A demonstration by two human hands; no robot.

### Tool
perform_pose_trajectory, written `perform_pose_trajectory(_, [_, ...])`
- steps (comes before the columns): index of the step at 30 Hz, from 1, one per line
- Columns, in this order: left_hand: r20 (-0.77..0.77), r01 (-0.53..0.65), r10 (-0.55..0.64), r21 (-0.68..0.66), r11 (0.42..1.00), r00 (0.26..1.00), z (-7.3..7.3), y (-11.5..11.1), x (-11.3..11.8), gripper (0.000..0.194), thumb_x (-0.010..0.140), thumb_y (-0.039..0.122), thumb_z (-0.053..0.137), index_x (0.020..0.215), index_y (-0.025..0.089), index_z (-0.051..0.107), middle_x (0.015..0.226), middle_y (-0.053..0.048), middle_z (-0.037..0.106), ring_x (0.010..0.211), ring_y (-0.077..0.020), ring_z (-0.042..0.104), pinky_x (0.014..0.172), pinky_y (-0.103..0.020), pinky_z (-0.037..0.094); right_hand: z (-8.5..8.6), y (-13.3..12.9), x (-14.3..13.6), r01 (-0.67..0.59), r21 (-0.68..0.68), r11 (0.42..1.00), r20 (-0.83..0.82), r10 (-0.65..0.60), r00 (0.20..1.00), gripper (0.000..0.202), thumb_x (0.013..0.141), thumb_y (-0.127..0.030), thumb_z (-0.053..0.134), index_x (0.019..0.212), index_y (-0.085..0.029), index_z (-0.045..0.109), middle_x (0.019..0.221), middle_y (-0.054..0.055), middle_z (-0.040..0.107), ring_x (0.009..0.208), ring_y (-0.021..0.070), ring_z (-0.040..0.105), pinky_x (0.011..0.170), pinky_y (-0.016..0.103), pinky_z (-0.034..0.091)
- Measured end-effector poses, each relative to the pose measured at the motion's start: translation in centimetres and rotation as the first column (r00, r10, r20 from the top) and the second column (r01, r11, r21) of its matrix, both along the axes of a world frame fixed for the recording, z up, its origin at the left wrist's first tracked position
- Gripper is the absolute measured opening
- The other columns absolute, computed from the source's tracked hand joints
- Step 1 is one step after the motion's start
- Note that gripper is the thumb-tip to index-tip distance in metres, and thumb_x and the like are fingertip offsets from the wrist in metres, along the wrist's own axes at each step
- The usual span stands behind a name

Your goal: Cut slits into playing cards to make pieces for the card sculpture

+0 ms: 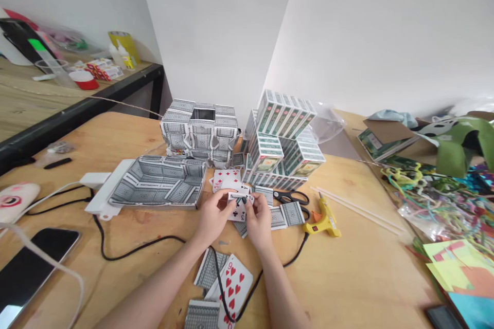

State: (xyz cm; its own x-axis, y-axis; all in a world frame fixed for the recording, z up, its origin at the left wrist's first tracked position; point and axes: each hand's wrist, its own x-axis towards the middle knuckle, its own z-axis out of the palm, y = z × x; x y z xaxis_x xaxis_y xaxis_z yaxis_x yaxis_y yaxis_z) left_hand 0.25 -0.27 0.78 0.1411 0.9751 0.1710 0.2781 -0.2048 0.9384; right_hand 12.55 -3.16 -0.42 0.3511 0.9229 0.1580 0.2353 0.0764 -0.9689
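Note:
Near the middle of the table, my left hand (pixel 216 214) and my right hand (pixel 258 217) pinch a playing card (pixel 236 196) between them, its upper edge folded. More face-up cards (pixel 227 177) lie just behind and beneath my fingers. To the left stands an open tray made of cards (pixel 154 185), and behind it a larger structure of cards (pixel 203 131). Card boxes (pixel 287 113) are stacked at the back right. Face-down cards (pixel 292 214) lie right of my right hand, by black scissors (pixel 291 197) and a yellow glue gun (pixel 324 219).
The glue gun's black cable (pixel 257 288) loops between my forearms over loose cards (pixel 236 285). A white power strip (pixel 104 200) and a phone (pixel 34 272) lie left. White glue sticks (pixel 357 209) are at right, beside craft materials (pixel 443 200) and colored paper (pixel 463 272).

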Motion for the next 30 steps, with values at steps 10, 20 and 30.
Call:
perform_pose_trajectory(10, [-0.136,0.005,0.017,0.156,0.988,0.991,0.2,-0.3,-0.3,0.016,0.073,0.021,0.056,0.085,0.020,0.067,0.078,-0.001,0.070,0.068,-0.0141,0.064,0.067,-0.025,0.051,0.0,-0.3,0.3,0.079,0.008,0.997,0.212,-0.079,0.974,0.015,0.082,-0.032,0.044,0.083,-0.019,0.051,0.069,0.000,0.058,0.059,0.0135,0.051,0.057,0.024,0.040])
perform_pose_trajectory(20, [-0.217,0.003,0.030,0.152,0.988,0.976,0.3,-0.7,0.0,0.026,0.072,0.017,0.053,0.093,0.022,0.068,0.081,0.000,0.071,0.061,-0.0125,0.063,0.064,-0.023,0.052,0.4,-0.5,0.3,0.141,-0.011,0.990,0.187,-0.137,0.973,0.017,0.081,-0.032,0.045,0.077,-0.019,0.054,0.063,-0.001,0.057,0.056,0.0132,0.048,0.056,0.023,0.037])
perform_pose_trajectory(30, [-0.216,0.042,-0.033,0.040,0.998,0.976,0.4,-0.7,-0.1,0.030,0.072,0.016,0.049,0.097,0.020,0.066,0.071,0.002,0.069,0.049,-0.0084,0.055,0.050,-0.018,0.045,0.9,-0.6,0.3,0.161,-0.057,0.985,0.169,-0.150,0.974,0.019,0.081,-0.032,0.043,0.077,-0.018,0.056,0.059,-0.002,0.055,0.055,0.0131,0.046,0.055,0.023,0.035])
